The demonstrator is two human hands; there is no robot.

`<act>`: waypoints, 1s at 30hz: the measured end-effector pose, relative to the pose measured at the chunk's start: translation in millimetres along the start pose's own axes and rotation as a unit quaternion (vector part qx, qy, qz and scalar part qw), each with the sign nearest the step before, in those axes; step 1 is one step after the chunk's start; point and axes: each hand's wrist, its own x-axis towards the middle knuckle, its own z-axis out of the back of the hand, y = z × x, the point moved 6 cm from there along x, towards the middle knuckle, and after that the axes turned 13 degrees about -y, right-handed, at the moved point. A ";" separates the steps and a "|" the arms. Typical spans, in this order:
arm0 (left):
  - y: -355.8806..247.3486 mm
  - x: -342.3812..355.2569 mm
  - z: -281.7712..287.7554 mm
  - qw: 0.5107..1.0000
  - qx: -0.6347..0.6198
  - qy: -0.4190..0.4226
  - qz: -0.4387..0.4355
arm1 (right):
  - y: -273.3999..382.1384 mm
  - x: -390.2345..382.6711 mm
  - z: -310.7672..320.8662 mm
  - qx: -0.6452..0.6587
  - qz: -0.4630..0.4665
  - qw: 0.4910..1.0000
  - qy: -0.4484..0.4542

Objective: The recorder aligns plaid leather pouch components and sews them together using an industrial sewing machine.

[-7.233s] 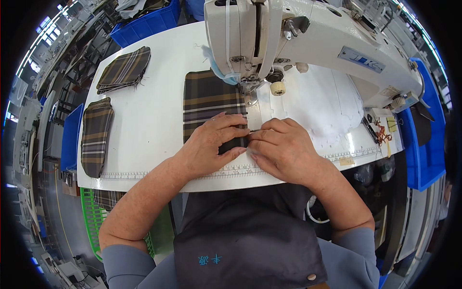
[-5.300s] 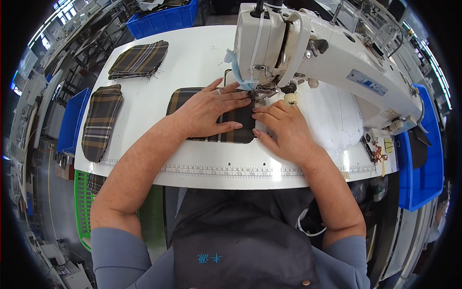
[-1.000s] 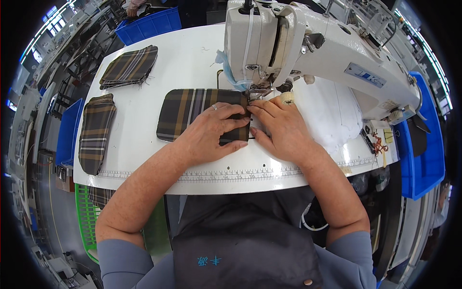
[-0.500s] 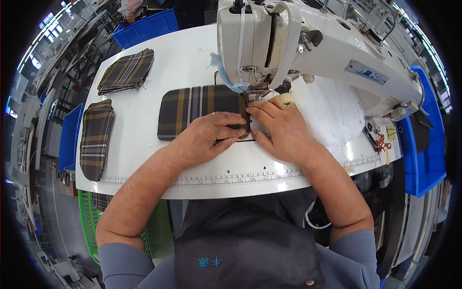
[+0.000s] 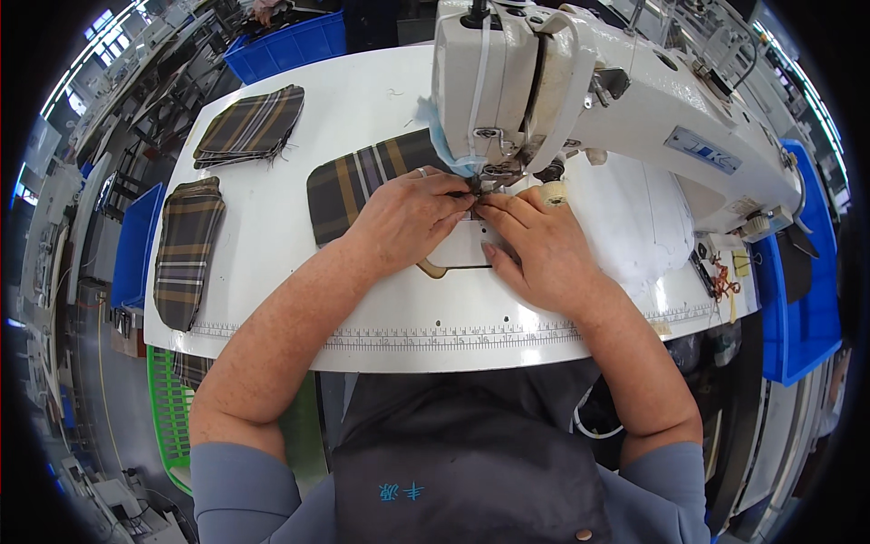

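Observation:
A dark plaid fabric piece (image 5: 340,195) with brown and white stripes lies slantwise on the white table, its right end under the head of a sewing machine (image 5: 580,86). My left hand (image 5: 408,218) pinches the near edge of that piece close to the presser foot (image 5: 494,177). Flat beside the foot rests my right hand (image 5: 539,245), its fingers stretched toward the fabric edge and its thumb apart. A cream band (image 5: 553,193) sits around one of its fingers. The needle point and the fabric beneath the fingertips are hidden.
Plaid stacks lie at the far left (image 5: 249,127) and left (image 5: 188,254). A ruler strip (image 5: 408,339) runs along the front edge. White material (image 5: 625,218) and small tools (image 5: 716,272) are on the right. Blue bins (image 5: 797,308) and a green basket (image 5: 168,408) surround the table.
The plaid piece has turned counterclockwise, its right end swinging away from me. My left hand has moved farther in and closed on its edge near the foot. The right hand has shifted slightly.

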 end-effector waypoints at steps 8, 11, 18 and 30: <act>-5.7 -1.2 -0.7 0.995 0.096 -0.021 0.014 | 0.7 0.2 1.5 0.004 0.003 1.000 -0.007; -0.2 -0.6 -3.7 0.996 0.069 0.002 0.059 | 0.4 0.5 3.6 -0.001 0.003 1.000 -0.004; 12.4 -7.3 -14.0 0.982 0.129 0.117 0.068 | 7.8 3.4 5.1 -0.011 0.016 1.000 0.007; -62.4 -82.5 31.2 0.977 -0.112 0.177 -0.029 | 29.7 6.1 4.4 0.082 0.086 0.992 0.030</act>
